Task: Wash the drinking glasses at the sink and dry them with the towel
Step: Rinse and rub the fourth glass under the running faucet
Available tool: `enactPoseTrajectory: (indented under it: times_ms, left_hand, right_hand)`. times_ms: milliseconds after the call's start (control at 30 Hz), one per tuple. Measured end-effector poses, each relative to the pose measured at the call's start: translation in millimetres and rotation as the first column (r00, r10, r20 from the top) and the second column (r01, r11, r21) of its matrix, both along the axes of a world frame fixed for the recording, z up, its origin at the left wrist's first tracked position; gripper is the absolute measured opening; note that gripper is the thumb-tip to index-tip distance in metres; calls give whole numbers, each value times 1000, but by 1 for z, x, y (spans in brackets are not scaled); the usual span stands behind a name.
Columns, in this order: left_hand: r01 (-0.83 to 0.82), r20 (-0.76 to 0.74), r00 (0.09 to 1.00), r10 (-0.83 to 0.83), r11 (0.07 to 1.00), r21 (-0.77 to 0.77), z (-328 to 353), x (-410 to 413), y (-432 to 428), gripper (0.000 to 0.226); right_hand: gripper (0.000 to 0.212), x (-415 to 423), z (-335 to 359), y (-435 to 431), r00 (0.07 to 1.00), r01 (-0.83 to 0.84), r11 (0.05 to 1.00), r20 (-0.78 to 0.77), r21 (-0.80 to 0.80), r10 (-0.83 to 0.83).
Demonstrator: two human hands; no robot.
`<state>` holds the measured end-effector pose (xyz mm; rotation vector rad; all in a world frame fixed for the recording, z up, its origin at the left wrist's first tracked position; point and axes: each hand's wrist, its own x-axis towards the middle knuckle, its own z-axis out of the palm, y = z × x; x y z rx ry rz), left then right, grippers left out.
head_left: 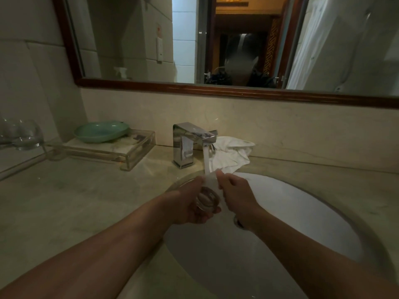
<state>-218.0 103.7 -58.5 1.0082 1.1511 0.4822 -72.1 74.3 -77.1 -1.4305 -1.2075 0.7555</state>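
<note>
A clear drinking glass [207, 197] lies tilted over the white sink [302, 212], its thick base toward me and its mouth under the running water. My left hand [190, 205] cups it from the left and below. My right hand [235, 194] grips its rim from the right, fingers at the stream. Water pours from the chrome tap [187, 143]. A crumpled white towel [231, 153] lies on the counter just behind the sink, right of the tap. Other clear glasses [26, 134] stand at the far left edge.
A clear acrylic tray [133, 152] carrying a green dish [101, 131] sits left of the tap. The marble counter [75, 201] surrounds the sink. A wood-framed mirror [216, 89] hangs above the backsplash.
</note>
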Motion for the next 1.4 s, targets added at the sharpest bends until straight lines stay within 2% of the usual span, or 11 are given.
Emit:
enactPoseTrajectory:
  times_ms: [267, 367, 500, 567, 667, 800, 933, 1067, 1167, 1267, 1400]
  left_hand:
    - [-35, -14, 999, 36, 998, 55, -3, 1, -3, 65]
    - [-35, -1, 999, 36, 992, 121, -4, -3, 1, 62]
    - [-27, 10, 1000, 25, 991, 132, 0, -5, 3, 48]
    - [-2, -15, 1000, 4, 990, 139, 1, -5, 3, 38]
    - [38, -6, 999, -38, 992, 122, 1, -6, 2, 39]
    - [-9, 58, 998, 6, 998, 56, 1, -2, -2, 45]
    - [-13, -15, 1000, 15, 987, 161, -4, -3, -2, 48]
    - [-60, 12, 998, 59, 989, 139, -3, -2, -1, 43]
    - [-6, -24, 1000, 10, 987, 161, 1, -4, 2, 29]
    - [81, -25, 997, -78, 986, 146, 4, -5, 2, 15]
    - [-2, 0, 1000, 2, 991, 135, -6, -1, 7, 45]
  right_hand:
    - [52, 2, -1, 4, 990, 140, 989, -17, -50, -141]
    - [40, -1, -1, 1, 998, -23, 1000, 53, 16, 22]
    - [70, -6, -8, -1, 967, -238, 971, 100, 33, 234]
    - [68, -7, -7, -1, 972, -177, 984, 164, 37, 169]
    - [35, -4, -6, 2, 967, -51, 991, 253, 124, 18]
    - [45, -3, -3, 4, 968, 24, 993, 246, 118, -53]
    - [47, -3, -6, 9, 963, 151, 988, 221, 24, -152]
    - [37, -1, -17, 8, 994, -12, 995, 105, 103, 1]
    - [61, -6, -22, 5, 982, -142, 984, 139, 106, 127]
    - [46, -8, -20, 8, 980, -76, 982, 192, 172, 42]
    - [43, -8, -14, 11, 991, 63, 989, 109, 133, -78]
